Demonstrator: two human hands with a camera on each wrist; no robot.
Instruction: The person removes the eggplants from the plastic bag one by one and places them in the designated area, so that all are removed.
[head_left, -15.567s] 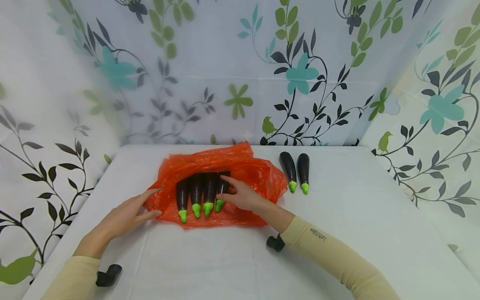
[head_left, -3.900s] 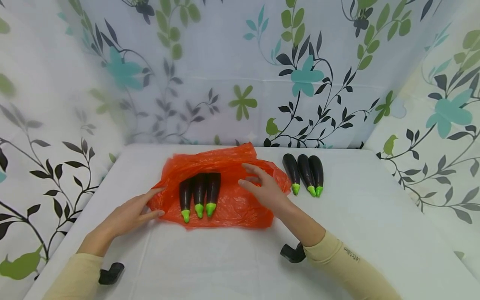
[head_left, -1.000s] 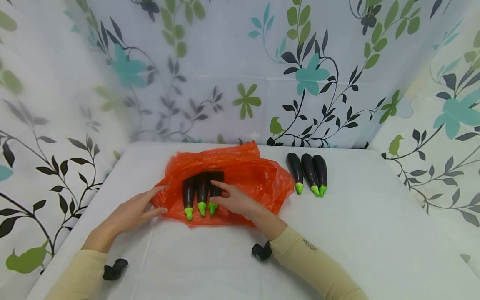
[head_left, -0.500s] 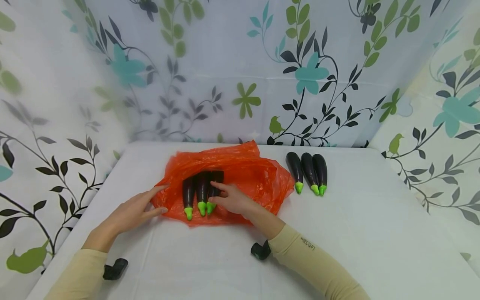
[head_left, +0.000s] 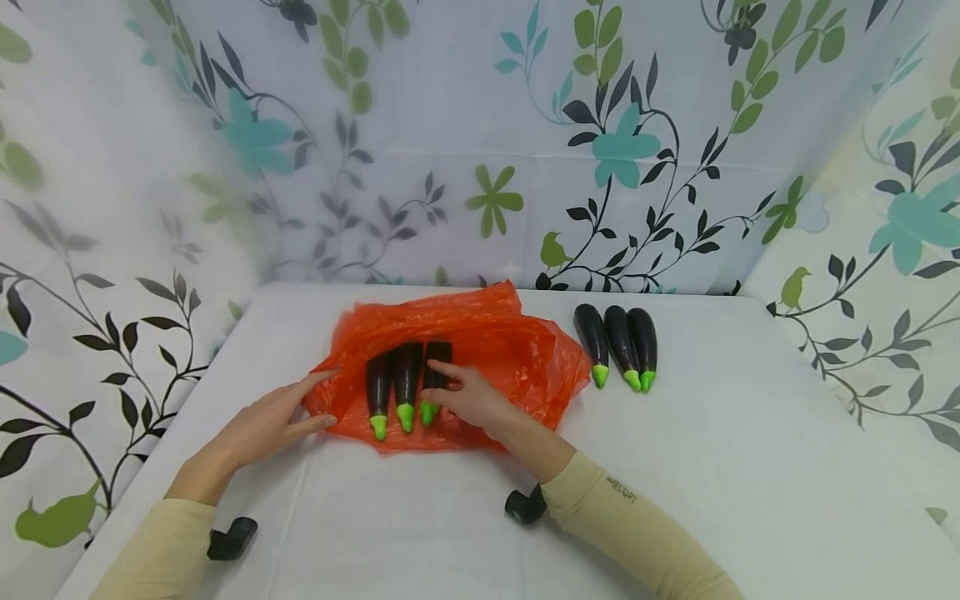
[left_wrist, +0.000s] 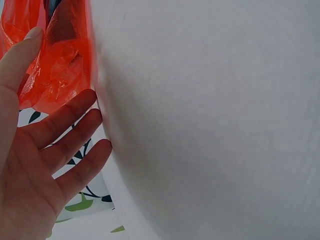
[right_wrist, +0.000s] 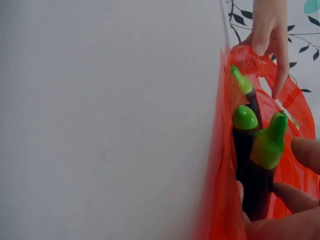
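An orange-red plastic bag (head_left: 517, 346) lies on its side with its mouth facing me, and three dark eggplants with bright green stem ends are inside. My right hand (head_left: 483, 402) reaches in and pinches the rightmost eggplant (head_left: 437, 375) between thumb and fingers; the right wrist view shows this eggplant (right_wrist: 260, 182) close up. Beside it lie the middle eggplant (head_left: 407, 375) and the left one (head_left: 378, 390), their far ends shaded by the bag. With fingers extended, my left hand (head_left: 262, 425) touches the bag's left edge; its thumb (left_wrist: 32, 37) rests against the plastic.
Three more eggplants (head_left: 618, 346) lie side by side on the white table (head_left: 720, 467), right of the bag. Dark wrist-worn devices (head_left: 232, 539) sit under both forearms. A leaf-patterned curtain (head_left: 420, 117) rises behind and beside the table.
One eggplant has gone from the bag to the group on the table, now three. My right hand came back and shifts the rightmost bagged eggplant slightly right, apart from its neighbour. Left hand stays.
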